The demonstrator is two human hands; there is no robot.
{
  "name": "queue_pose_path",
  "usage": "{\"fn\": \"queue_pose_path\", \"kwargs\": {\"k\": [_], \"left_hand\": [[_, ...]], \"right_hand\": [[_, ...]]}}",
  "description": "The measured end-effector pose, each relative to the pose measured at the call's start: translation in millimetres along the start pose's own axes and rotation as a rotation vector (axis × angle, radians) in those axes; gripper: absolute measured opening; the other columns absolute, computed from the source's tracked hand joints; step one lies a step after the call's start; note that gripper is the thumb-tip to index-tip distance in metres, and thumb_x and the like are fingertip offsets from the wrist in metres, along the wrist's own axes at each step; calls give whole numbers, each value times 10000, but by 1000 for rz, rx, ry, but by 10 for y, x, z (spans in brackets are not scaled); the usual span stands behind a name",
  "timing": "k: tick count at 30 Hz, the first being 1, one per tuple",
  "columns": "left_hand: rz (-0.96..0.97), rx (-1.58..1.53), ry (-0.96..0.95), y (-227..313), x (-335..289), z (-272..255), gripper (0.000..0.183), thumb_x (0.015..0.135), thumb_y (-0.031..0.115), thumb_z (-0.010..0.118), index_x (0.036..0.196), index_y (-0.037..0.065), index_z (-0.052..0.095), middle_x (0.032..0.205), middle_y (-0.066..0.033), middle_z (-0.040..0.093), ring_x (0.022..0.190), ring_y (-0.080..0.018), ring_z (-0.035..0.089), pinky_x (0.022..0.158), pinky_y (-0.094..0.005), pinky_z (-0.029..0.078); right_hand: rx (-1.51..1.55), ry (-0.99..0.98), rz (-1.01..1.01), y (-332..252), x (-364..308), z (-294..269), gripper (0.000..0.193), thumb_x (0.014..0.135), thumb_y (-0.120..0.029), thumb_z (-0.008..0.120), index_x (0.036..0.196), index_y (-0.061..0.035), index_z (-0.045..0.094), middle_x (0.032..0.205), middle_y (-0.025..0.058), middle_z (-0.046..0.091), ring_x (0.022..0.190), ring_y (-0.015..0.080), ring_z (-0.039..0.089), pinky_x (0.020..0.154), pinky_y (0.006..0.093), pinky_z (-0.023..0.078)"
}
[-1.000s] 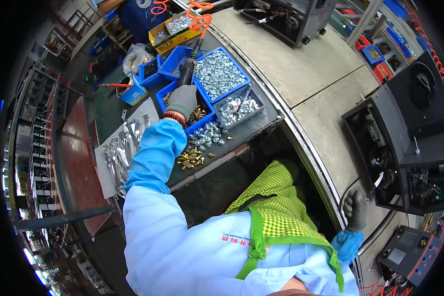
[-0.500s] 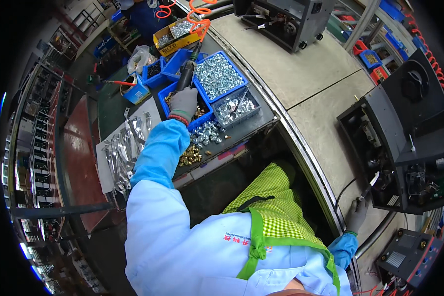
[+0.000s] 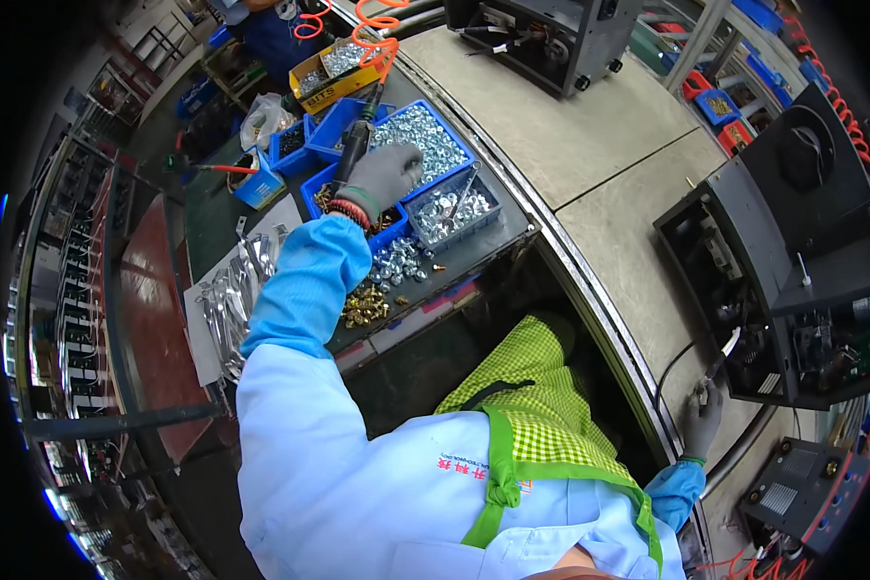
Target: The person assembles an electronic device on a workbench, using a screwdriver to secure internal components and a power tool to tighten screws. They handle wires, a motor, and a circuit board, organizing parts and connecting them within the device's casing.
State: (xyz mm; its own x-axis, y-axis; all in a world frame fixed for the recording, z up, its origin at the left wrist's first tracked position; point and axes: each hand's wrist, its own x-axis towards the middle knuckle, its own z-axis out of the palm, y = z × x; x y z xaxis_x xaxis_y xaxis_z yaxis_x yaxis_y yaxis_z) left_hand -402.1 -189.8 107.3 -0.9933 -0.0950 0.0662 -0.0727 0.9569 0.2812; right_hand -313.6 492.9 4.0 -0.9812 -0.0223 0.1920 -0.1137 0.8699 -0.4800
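Note:
My left hand [image 3: 385, 180], in a grey glove, is over the near edge of the blue bin of silver flanged fasteners [image 3: 423, 135]. Its fingers are curled in; whatever they hold is hidden. Beside it a black power screwdriver [image 3: 355, 145] hangs on an orange coiled hose [image 3: 382, 43], its lower end behind the hand. Under the wrist sits a blue bin with brass-coloured screws [image 3: 387, 220]. Far to the right, my gloved right hand [image 3: 703, 420] is closed around a cable with a white end [image 3: 731, 342], beside the open black machine housing [image 3: 744, 280].
A grey bin of washers [image 3: 454, 208] holds a spanner. Loose screws [image 3: 365, 305] and metal strips [image 3: 230, 304] lie on the bench. Another black housing [image 3: 561, 43] stands on the pale worktop [image 3: 619, 184]. A metal rail [image 3: 590, 290] edges it. Another person [image 3: 271, 39] is at the back.
My left hand has come off the screwdriver and shifted right toward the silver fasteners, its fingers curling. The whole view has shifted slightly. My right hand stays on the cable.

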Motion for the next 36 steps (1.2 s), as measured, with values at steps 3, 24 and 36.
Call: {"fn": "queue_pose_path", "kwargs": {"k": [3, 24, 36], "left_hand": [[360, 85, -69, 53, -180, 341, 307, 848, 229, 618, 1126, 101, 635, 1021, -128, 663, 932, -326, 638, 834, -435, 508], [138, -60, -152, 81, -11, 423, 180, 842, 176, 615, 979, 83, 685, 924, -140, 691, 886, -329, 653, 798, -403, 513], [-82, -491, -179, -38, -14, 338, 318, 868, 236, 627, 1063, -15, 641, 914, -87, 662, 829, -143, 600, 715, -299, 491]], "right_hand": [[5, 9, 25, 4, -13, -32, 378, 883, -119, 588, 1251, -40, 549, 1154, 157, 562, 970, 275, 604, 819, 364, 495], [36, 19, 168, 69, -197, -156, 341, 909, -108, 596, 1230, -1, 551, 1183, 140, 605, 838, 203, 608, 731, 318, 498], [47, 52, 104, 149, -380, -210, 324, 898, -133, 584, 1208, -42, 580, 1152, 127, 602, 967, 247, 602, 787, 328, 496]]}}
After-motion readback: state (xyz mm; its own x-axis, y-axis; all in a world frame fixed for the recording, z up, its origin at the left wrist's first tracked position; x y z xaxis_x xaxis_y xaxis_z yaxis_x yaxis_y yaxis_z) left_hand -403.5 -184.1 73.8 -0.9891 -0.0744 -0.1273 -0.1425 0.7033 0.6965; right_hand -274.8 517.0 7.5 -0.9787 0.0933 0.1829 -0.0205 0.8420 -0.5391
